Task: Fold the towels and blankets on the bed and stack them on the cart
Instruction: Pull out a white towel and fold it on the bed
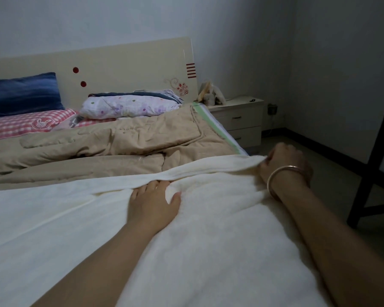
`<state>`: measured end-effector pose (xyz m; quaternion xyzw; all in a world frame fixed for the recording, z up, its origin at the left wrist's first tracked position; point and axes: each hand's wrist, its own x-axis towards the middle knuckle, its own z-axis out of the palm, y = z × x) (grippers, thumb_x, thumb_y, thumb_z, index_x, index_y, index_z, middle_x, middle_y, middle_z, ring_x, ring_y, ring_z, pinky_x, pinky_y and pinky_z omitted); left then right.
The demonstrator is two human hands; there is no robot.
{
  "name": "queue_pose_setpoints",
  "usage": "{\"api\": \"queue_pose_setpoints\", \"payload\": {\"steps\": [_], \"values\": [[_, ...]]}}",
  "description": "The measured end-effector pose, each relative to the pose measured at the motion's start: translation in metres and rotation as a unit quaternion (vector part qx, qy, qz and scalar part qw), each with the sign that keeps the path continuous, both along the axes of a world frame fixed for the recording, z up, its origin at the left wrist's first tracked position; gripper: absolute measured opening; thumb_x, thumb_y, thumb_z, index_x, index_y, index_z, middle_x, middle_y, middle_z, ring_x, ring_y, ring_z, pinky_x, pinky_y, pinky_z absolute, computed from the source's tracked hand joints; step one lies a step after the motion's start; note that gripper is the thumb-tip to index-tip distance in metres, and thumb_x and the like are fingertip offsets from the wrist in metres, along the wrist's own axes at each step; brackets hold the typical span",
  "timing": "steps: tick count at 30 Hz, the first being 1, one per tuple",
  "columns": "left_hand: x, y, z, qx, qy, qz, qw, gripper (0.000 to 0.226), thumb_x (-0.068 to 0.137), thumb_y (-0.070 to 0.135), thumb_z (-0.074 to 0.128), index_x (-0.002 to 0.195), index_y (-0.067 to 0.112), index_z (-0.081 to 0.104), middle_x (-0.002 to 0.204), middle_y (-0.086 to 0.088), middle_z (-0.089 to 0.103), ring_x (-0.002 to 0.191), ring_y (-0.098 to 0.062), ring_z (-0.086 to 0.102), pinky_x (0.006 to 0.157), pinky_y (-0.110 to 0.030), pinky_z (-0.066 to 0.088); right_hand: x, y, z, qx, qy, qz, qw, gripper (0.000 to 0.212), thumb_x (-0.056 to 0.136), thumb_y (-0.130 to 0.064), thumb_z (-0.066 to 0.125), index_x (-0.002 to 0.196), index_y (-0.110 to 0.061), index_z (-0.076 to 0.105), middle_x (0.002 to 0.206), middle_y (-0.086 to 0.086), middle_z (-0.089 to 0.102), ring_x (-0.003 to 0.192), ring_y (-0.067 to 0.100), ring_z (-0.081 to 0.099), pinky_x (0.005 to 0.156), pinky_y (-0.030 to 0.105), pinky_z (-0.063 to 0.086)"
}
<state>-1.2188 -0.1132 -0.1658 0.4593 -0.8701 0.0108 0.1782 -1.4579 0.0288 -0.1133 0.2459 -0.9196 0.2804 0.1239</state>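
Note:
A large cream-white blanket lies spread over the near half of the bed. Its far edge is folded over into a doubled hem. My left hand rests palm down on the blanket, fingertips tucked under that folded edge. My right hand, with a gold bangle on the wrist, is closed in a fist on the blanket's far right corner at the side of the bed. Beyond the white blanket lies a rumpled tan quilt. No cart is recognisable in this view.
At the cream headboard lie a blue pillow, a pink checked pillow and a floral folded cover. A white nightstand stands right of the bed. A dark frame rises at the right, over grey floor.

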Motion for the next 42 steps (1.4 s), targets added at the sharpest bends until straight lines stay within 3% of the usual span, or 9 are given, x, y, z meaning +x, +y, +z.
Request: {"api": "queue_pose_setpoints", "payload": {"steps": [5, 12, 16, 21, 26, 29, 32, 35, 42], "values": [[0.000, 0.004, -0.002, -0.031, -0.016, 0.009, 0.999, 0.058, 0.089, 0.062, 0.025, 0.135, 0.033, 0.046, 0.135, 0.007, 0.052, 0.127, -0.017, 0.044, 0.109, -0.036, 0.030, 0.041, -0.012, 0.029, 0.088, 0.006, 0.143, 0.986, 0.041, 0.086, -0.050, 0.046, 0.090, -0.018, 0.071, 0.088, 0.004, 0.064, 0.079, 0.025, 0.056, 0.071, 0.028, 0.044], [0.002, 0.011, -0.004, -0.104, 0.043, -0.024, 0.993, 0.074, 0.075, 0.062, 0.015, 0.125, 0.028, 0.057, 0.140, -0.001, 0.046, 0.133, -0.021, 0.036, 0.107, -0.038, 0.030, 0.040, -0.028, -0.010, 0.157, 0.025, 0.318, 0.935, 0.041, 0.099, -0.042, 0.034, 0.139, -0.037, 0.039, 0.154, -0.005, 0.030, 0.143, 0.024, 0.019, 0.116, 0.044, 0.015], [0.002, 0.011, -0.005, -0.090, 0.038, -0.028, 0.995, 0.076, 0.074, 0.062, 0.010, 0.124, 0.027, 0.057, 0.158, 0.000, 0.022, 0.147, -0.018, 0.013, 0.116, -0.038, 0.018, 0.027, -0.025, -0.012, 0.023, 0.045, 0.170, 0.984, 0.051, 0.095, -0.039, 0.042, 0.143, -0.025, 0.033, 0.144, 0.008, 0.040, 0.127, 0.032, 0.042, 0.107, 0.043, 0.032], [0.001, 0.008, -0.005, -0.048, -0.005, -0.032, 0.998, 0.051, 0.094, 0.054, 0.027, 0.134, 0.028, 0.044, 0.161, 0.007, 0.012, 0.149, -0.013, -0.001, 0.120, -0.039, 0.009, 0.005, -0.011, -0.009, -0.005, -0.158, 0.095, 0.983, 0.059, 0.083, -0.034, 0.062, 0.137, -0.018, 0.043, 0.131, 0.014, 0.053, 0.116, 0.035, 0.052, 0.095, 0.039, 0.045], [0.000, 0.008, -0.005, -0.053, 0.006, -0.027, 0.998, 0.061, 0.085, 0.056, 0.020, 0.130, 0.023, 0.047, 0.157, 0.004, 0.027, 0.147, -0.016, 0.014, 0.118, -0.039, 0.016, 0.004, -0.008, -0.008, -0.077, -0.032, 0.120, 0.989, 0.029, 0.090, -0.037, 0.053, 0.097, -0.015, 0.070, 0.099, 0.013, 0.067, 0.098, 0.036, 0.055, 0.080, 0.035, 0.046], [0.001, 0.014, -0.003, -0.120, 0.073, -0.039, 0.989, 0.053, 0.082, 0.053, 0.027, 0.108, 0.017, 0.056, 0.132, -0.004, 0.054, 0.127, -0.023, 0.046, 0.105, -0.040, 0.038, 0.002, -0.006, 0.002, -0.269, -0.104, 0.104, 0.952, 0.037, 0.092, -0.038, 0.051, 0.071, -0.008, 0.055, 0.074, 0.013, 0.054, 0.075, 0.030, 0.051, 0.064, 0.032, 0.035], [0.003, 0.025, 0.001, -0.191, 0.146, -0.024, 0.970, 0.044, 0.084, 0.048, 0.039, 0.106, 0.013, 0.054, 0.127, -0.006, 0.051, 0.112, -0.025, 0.053, 0.091, -0.040, 0.047, -0.010, 0.000, 0.014, -0.384, -0.142, 0.086, 0.908, 0.036, 0.089, -0.040, 0.056, 0.074, -0.008, 0.060, 0.065, 0.007, 0.050, 0.065, 0.023, 0.046, 0.058, 0.032, 0.033], [0.004, 0.027, 0.001, -0.155, 0.168, -0.007, 0.974, 0.054, 0.087, 0.049, 0.041, 0.125, 0.012, 0.046, 0.140, -0.005, 0.039, 0.116, -0.025, 0.051, 0.086, -0.038, 0.046, -0.020, -0.008, 0.004, -0.294, -0.181, 0.101, 0.933, 0.038, 0.087, -0.046, 0.060, 0.093, -0.010, 0.069, 0.082, 0.011, 0.063, 0.077, 0.026, 0.057, 0.070, 0.032, 0.041], [-0.004, -0.002, -0.005, 0.011, -0.073, 0.033, 0.997, 0.072, 0.094, 0.063, 0.019, 0.154, 0.027, 0.002, 0.163, 0.001, -0.006, 0.147, -0.024, 0.008, 0.119, -0.046, 0.004, -0.033, -0.037, -0.031, -0.094, -0.240, 0.047, 0.965, 0.067, 0.080, -0.056, 0.065, 0.124, -0.006, 0.057, 0.126, 0.019, 0.059, 0.113, 0.038, 0.055, 0.085, 0.038, 0.043]]}}
